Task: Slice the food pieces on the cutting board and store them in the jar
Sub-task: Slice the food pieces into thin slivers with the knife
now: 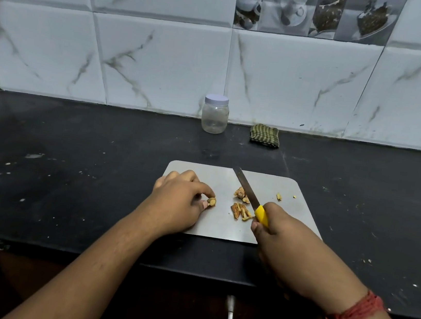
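Both bare forearms reach forward; left hand pinches with curled fingertips, right hand is closed in a grip, red thread on its wrist.

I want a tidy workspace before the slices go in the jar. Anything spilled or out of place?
Yes: pale crumbs dot the cutting board and black counter. The jar has its lid on.

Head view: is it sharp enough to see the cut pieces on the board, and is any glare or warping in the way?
Head view: cutting board evenly lit, dull sheen, no hard glare; sliced pieces fairly sharp; knife blade crisp. Far left edge smeared and dark; wall tile lines bow from the wide-angle lens; jar slightly soft.
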